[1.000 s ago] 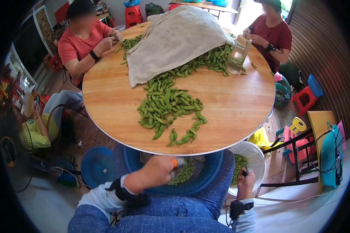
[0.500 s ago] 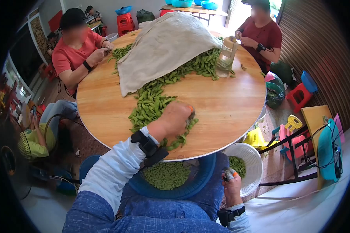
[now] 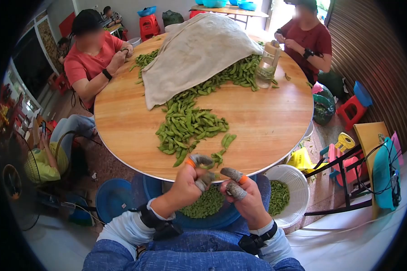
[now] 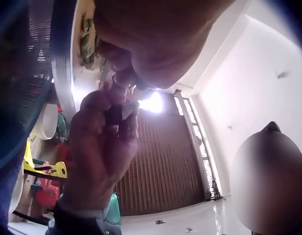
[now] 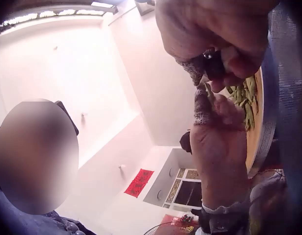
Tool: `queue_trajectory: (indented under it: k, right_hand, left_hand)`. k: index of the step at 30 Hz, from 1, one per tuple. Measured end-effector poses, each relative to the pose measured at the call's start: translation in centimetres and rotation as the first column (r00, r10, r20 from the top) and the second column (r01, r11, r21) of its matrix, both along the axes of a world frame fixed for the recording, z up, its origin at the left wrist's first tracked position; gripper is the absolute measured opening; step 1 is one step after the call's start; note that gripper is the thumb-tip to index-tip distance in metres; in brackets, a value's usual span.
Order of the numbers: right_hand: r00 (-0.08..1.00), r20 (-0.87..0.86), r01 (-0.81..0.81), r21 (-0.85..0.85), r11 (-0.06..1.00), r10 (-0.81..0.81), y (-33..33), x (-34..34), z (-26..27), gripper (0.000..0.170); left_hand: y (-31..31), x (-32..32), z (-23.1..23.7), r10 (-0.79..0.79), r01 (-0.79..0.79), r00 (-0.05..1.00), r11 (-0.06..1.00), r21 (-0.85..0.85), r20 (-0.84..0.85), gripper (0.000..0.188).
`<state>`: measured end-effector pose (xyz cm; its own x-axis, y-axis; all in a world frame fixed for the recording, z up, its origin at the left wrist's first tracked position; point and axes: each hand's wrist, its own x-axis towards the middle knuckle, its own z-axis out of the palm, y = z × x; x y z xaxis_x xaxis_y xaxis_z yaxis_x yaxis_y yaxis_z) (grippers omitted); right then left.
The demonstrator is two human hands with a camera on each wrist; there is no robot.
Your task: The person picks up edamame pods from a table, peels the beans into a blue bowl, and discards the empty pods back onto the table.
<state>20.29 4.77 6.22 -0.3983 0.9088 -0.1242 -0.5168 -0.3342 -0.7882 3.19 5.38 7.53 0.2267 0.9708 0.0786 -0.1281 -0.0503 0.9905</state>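
Note:
Over the near table edge, my left hand (image 3: 184, 186) pinches a green soybean pod (image 5: 208, 90) between thumb and fingers. My right hand (image 3: 249, 201) faces it from the right, fingers curled, the fingertips right at the pod's upper end in the right wrist view; I cannot tell whether they grip it. Grey coverings with orange bands wrap the thumbs and index fingers. Below the hands, a blue basin (image 3: 191, 224) on the lap holds shelled green beans (image 3: 205, 203). Loose soybean pods (image 3: 185, 128) lie on the round wooden table (image 3: 257, 126) just beyond.
A beige cloth (image 3: 194, 58) covers a large heap of pods. Near it stands a clear bottle (image 3: 265, 72). A white basket (image 3: 298, 192) with green contents is at right, an empty-looking blue basin (image 3: 111, 198) at left. Two people in red sit across the table.
My left hand reached to the pods on the table and has come back toward me with a pod. My right hand has risen from beside the white basket to meet it.

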Motion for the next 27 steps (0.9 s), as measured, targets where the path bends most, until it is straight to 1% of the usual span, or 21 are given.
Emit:
queue_trajectory:
  k: [1, 3, 4, 7, 10, 13, 15, 16, 19, 22, 23, 24, 25, 26, 27]
  right_hand:
    - [0.999, -0.002, -0.040, -0.019, 0.999, 0.040, 0.0, -0.3, 0.2, 0.023]
    - [0.999, 0.028, -0.045, -0.010, 0.999, 0.045, -0.1, -0.7, -0.4, 0.021]
    - [0.998, 0.043, -0.046, -0.008, 0.999, 0.047, -0.2, -0.9, -0.6, 0.020]
    - [0.998, 0.055, -0.021, -0.028, 0.999, 0.023, -0.6, -1.0, -0.9, 0.018]
    - [0.998, 0.061, -0.020, -0.032, 0.999, 0.021, -0.7, -0.5, -1.3, 0.021]
    - [0.997, 0.075, 0.006, -0.013, 1.000, -0.005, -0.8, -0.6, -1.5, 0.021]
    - [0.991, 0.126, -0.040, 0.003, 0.999, 0.039, -0.9, -0.5, -1.8, 0.020]
    - [0.987, 0.151, -0.062, 0.011, 0.998, 0.060, -1.0, -0.5, -1.9, 0.020]
    - [0.985, 0.169, 0.027, 0.093, 0.995, -0.043, -1.3, -0.2, -1.6, 0.020]
    - [0.904, 0.319, 0.232, 0.192, 0.954, -0.284, -1.8, 3.8, -3.3, 0.020]
    - [0.870, 0.247, 0.406, 0.131, 0.904, -0.427, -1.9, 5.4, -3.8, 0.018]
    - [0.792, 0.190, 0.574, 0.090, 0.814, -0.580, -2.0, 7.0, -4.2, 0.016]
    - [0.682, 0.172, 0.724, -0.030, 0.689, -0.710, -2.1, 9.2, -5.1, 0.014]
    - [0.616, 0.154, 0.784, -0.030, 0.620, -0.772, -2.3, 11.6, -6.6, 0.014]
    - [0.571, 0.202, 0.821, -0.164, 0.548, -0.796, -2.6, 14.6, -9.4, 0.013]
  left_hand:
    - [-0.6, 0.1, -0.2, -0.016, 0.015, 1.000, 1.000, -0.019, -0.023, 0.032]
    - [-1.5, 0.3, -0.4, -0.045, 0.042, 0.997, 0.997, -0.058, -0.068, 0.033]
    - [-1.8, 0.0, -0.4, -0.087, 0.081, 0.994, 0.993, -0.091, -0.071, 0.034]
    - [-2.1, -0.4, -1.1, -0.113, 0.114, 0.993, 0.979, -0.170, 0.019, 0.039]
    - [-2.1, -0.6, -1.3, -0.163, 0.193, 0.976, 0.956, -0.220, 0.147, 0.047]
    - [-2.0, -0.7, -1.3, -0.189, 0.212, 0.975, 0.949, -0.232, 0.115, 0.049]
    - [-1.8, -0.7, -2.1, -0.201, 0.190, 0.970, 0.978, -0.089, -0.136, 0.047]
    - [-1.6, -0.7, -2.4, -0.189, 0.192, 0.947, 0.981, -0.014, -0.261, 0.045]
    - [-1.3, 0.1, -2.1, -0.203, 0.245, 0.923, 0.965, 0.095, -0.326, 0.038]
    - [-0.2, 0.4, 0.1, -0.135, 0.147, 0.928, 0.989, 0.009, -0.348, 0.022]
    - [0.7, 0.4, 0.5, -0.099, 0.123, 0.926, 0.992, 0.043, -0.365, 0.020]
    - [1.7, 0.2, 0.9, -0.060, 0.097, 0.923, 0.992, 0.077, -0.381, 0.019]
    - [2.7, 0.0, 1.2, -0.021, 0.070, 0.919, 0.991, 0.112, -0.395, 0.017]
    - [3.8, 0.0, 1.5, -0.001, 0.052, 0.908, 0.992, 0.111, -0.420, 0.017]
    - [5.0, 0.2, 1.5, 0.018, 0.036, 0.896, 0.993, 0.113, -0.443, 0.017]
